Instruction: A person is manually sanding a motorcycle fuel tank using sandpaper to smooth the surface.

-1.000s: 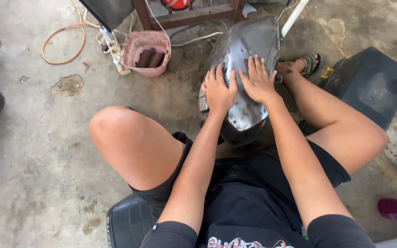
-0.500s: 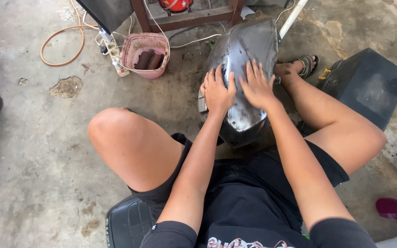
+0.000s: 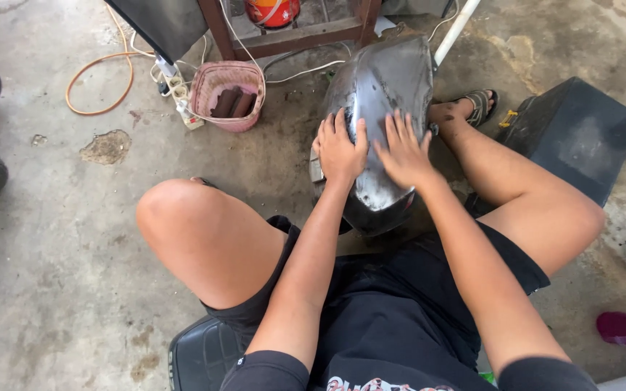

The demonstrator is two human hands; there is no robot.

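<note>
From the head view, a seated person leans over a dark, glossy curved panel (image 3: 384, 116) propped on the concrete floor (image 3: 52, 239) between the knees. The left hand (image 3: 340, 150) lies flat on the panel's left edge, fingers spread, gripping nothing. The right hand (image 3: 403, 153) rests open on its middle, just beside the left. A pink basket (image 3: 227, 94) sits near a white power strip (image 3: 177, 93).

Left hand (image 3: 340, 150) and right hand (image 3: 402, 153) lay flat, fingers spread, on the dark curved panel (image 3: 385, 94); pink basket (image 3: 227, 93) nearby.
</note>
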